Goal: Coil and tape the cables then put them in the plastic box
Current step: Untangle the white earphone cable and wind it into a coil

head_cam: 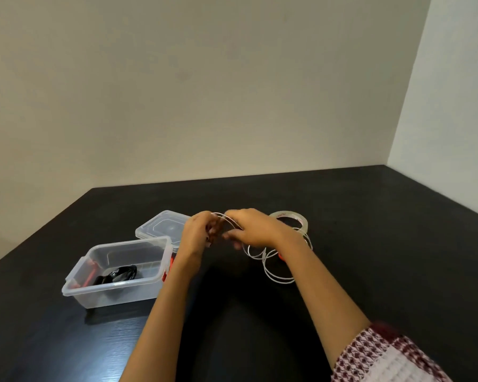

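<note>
The left hand [198,232] is held above the surface [370,244], its fingers curled round gathered loops of a white cable [257,256]. The right hand [253,228], just beside it, is closed on the same cable, though blur hides the exact finger placement. Loose turns of the cable trail down from the hands onto the surface under the right forearm.

A clear plastic box [113,283] with red latches stands open to the left of the hands. Its lid [160,226] lies flat just behind it. A coiled black cable [122,272] is already lying inside the box; whether it is taped cannot be told. A roll of clear tape [301,218] lies just behind the right hand.

The task is judged to be partly done: one cable is stowed, and the white one is only partly coiled. Its coiling, taping and placing in the box remain to be done.

Bare surface is left to the right and towards the person, so room for handling is ample. The surface is bounded by walls at the back and on the right, and its left edge runs beyond the box. The box mouth is unobstructed, but the left forearm passes close to its right wall.
</note>
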